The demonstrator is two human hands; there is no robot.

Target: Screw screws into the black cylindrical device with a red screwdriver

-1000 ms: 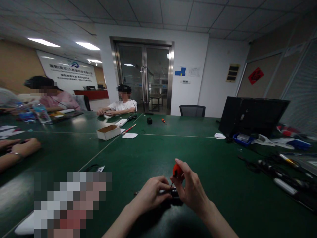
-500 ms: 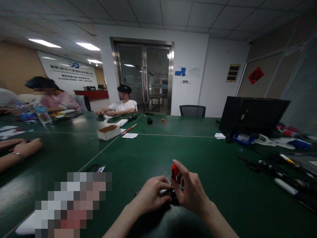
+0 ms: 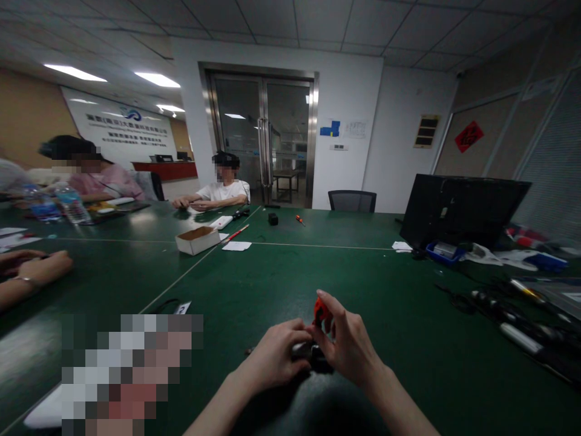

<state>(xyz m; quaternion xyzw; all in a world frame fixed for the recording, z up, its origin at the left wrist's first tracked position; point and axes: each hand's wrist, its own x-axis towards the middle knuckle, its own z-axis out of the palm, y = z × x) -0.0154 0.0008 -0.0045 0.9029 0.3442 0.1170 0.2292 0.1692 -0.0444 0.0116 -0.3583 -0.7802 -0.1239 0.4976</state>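
Note:
My right hand pinches the orange handle of a small screwdriver, held upright with its tip down on a small black part. My left hand is closed on that part and holds it on the green table. Both hands meet low in the middle of the view. The part is mostly hidden by my fingers.
A cardboard box, paper and another red screwdriver lie further back. A black monitor and cables and tools sit at the right. Other people sit at the far left; one person's hands rest on the table.
The screwdriver handle has sunk slightly and my right fingers have shifted round it. The view has tilted down a little. The left hand stays on the part.

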